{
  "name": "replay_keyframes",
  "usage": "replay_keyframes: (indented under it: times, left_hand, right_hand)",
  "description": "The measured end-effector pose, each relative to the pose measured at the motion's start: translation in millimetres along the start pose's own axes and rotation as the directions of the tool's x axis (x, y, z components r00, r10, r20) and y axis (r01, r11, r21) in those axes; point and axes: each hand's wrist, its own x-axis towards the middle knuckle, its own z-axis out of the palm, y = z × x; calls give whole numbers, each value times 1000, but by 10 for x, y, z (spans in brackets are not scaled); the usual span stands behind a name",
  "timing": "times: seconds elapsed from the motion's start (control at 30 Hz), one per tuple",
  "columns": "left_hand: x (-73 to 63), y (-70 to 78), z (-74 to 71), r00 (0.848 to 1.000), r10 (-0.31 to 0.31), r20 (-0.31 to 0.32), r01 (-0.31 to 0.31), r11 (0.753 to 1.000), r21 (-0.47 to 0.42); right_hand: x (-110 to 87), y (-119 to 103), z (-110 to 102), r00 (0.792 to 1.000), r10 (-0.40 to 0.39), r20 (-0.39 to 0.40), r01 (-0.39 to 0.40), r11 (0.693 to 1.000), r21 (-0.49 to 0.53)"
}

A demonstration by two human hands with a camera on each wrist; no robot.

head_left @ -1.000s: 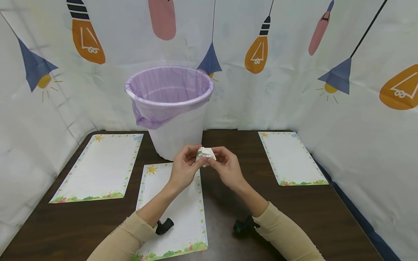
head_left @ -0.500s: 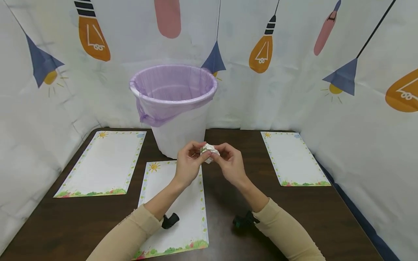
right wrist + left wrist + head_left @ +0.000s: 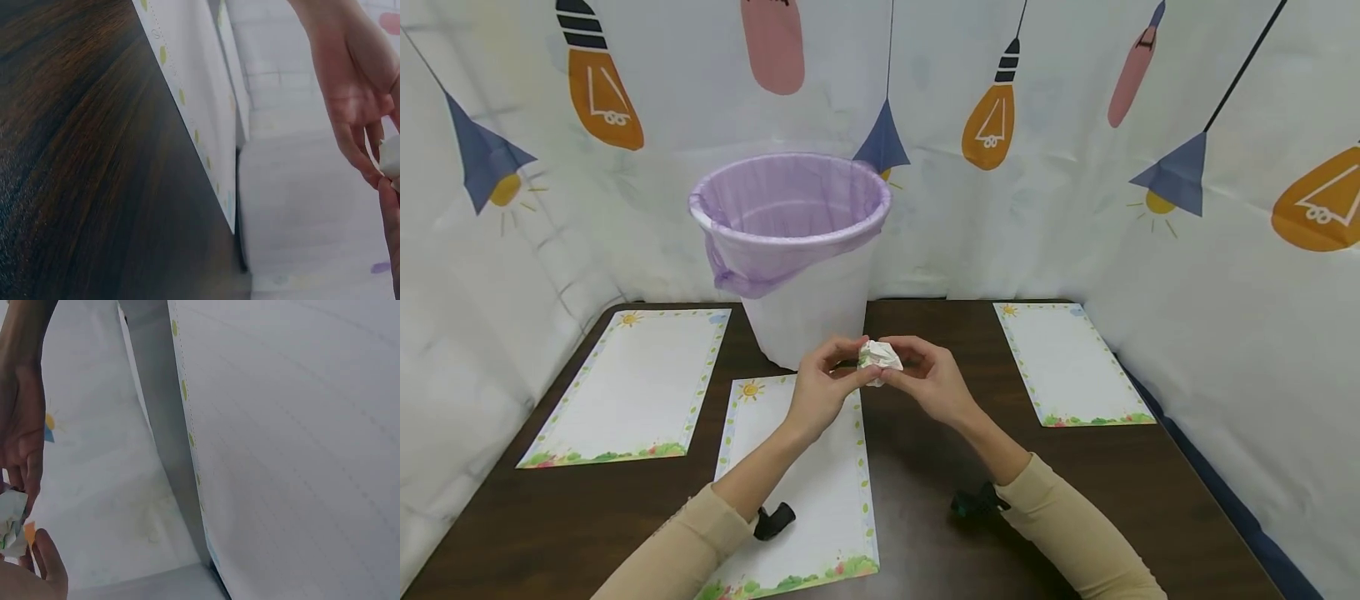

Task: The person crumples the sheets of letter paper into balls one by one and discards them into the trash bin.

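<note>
A crumpled ball of white paper (image 3: 880, 356) with bits of green print is held up in front of the bin, over the table. My left hand (image 3: 822, 385) pinches its left side between thumb and fingers, while my right hand (image 3: 931, 380) grips the right side, thumbs close together along the lower edge. At the left border of the left wrist view, the crumpled paper (image 3: 11, 522) shows between the fingers of both hands. Only a small piece of the paper (image 3: 391, 156) enters the right wrist view; the rest is out of frame.
Behind the hands stands a white bin (image 3: 808, 312) with a purple liner (image 3: 790, 200). A printed sheet (image 3: 797, 500) lies under the left forearm. Other sheets lie at left (image 3: 625, 387) and right (image 3: 1071, 362) on the dark wooden table (image 3: 1097, 508). Patterned cloth surrounds it.
The paper ball has turned slightly between the fingers and looks more compact. My right forearm has shifted a little to the right. The bin and flat sheets stay in place.
</note>
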Motion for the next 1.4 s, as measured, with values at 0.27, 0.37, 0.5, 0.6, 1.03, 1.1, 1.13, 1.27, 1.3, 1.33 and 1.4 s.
replay_keyframes:
  times: [0.27,0.37,0.5,0.6,1.03,1.1,1.13,1.27,1.3,1.33,1.4]
  left_hand:
    - [8,67,-13,999,9,34,-11,998,68]
    - [45,139,-54,999,21,50,-27,990,136]
    - [87,260,-130,998,34,59,-42,989,143]
    - [109,356,-189,997,43,62,-50,992,120]
    - [146,844,-509,958,267,-102,-250,956,153]
    - [188,929,-573,936,299,-187,-274,950,148]
    - [213,975,-609,924,306,-230,-278,950,145]
    - [328,1140,-783,887,249,-389,-232,968,92]
    - [358,1172,-830,881,218,-419,-210,975,66]
    - [387,1196,-881,878,185,-442,-190,981,34]
    - [446,1233,-979,866,109,-487,-139,990,-25]
  right_hand:
    - [52,-53,-35,1000,-16,20,17,999,-45]
    - [92,-87,-68,999,-32,8,32,997,-68]
    - [140,-139,-147,998,-61,-21,59,993,-103]
    - [181,-178,-212,996,-76,-41,70,990,-124]
    - [302,-409,-428,995,-73,-68,66,992,-104]
    - [344,-453,-456,995,-81,-62,73,991,-109]
    - [369,-477,-469,995,-84,-61,77,991,-109]
    - [463,-573,-518,994,-89,-67,81,990,-117]
    - [484,-600,-529,993,-92,-70,83,989,-120]
    - [505,-627,-540,993,-97,-73,87,988,-128]
    - [552,-678,-562,991,-111,-77,99,985,-140]
